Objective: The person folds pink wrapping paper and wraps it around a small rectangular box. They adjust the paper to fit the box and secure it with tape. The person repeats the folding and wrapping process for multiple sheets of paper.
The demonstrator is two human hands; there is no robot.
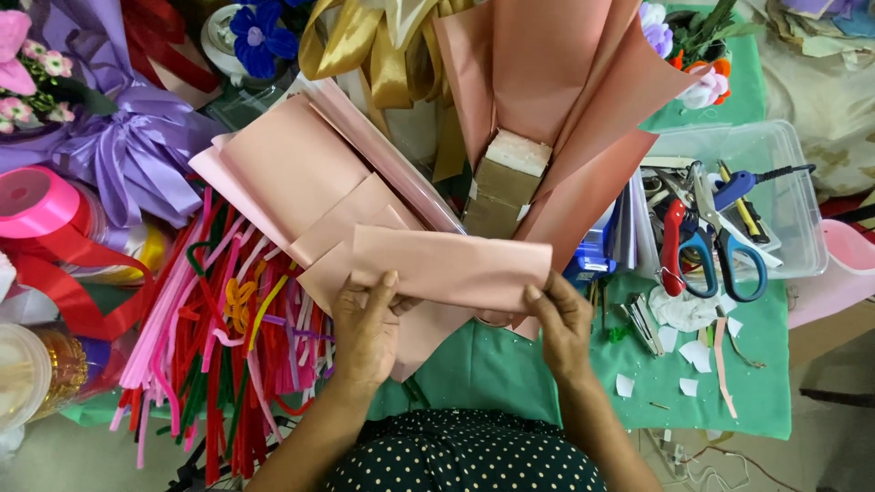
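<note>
We hold a folded sheet of pink paper point(451, 266) flat between both hands, over the green cloth point(483, 364) and just in front of our lap. Our left hand point(365, 330) pinches its left end, thumb on top, fingers closed on the sheet. Our right hand point(561, 319) grips the right end the same way. More pink sheets point(301, 173) lie beyond, fanned around a small block point(506, 178). A heap of pipe cleaners point(219, 337) sits to the left, and scissors point(720, 246) rest in a clear tub point(784, 155) to the right.
</note>
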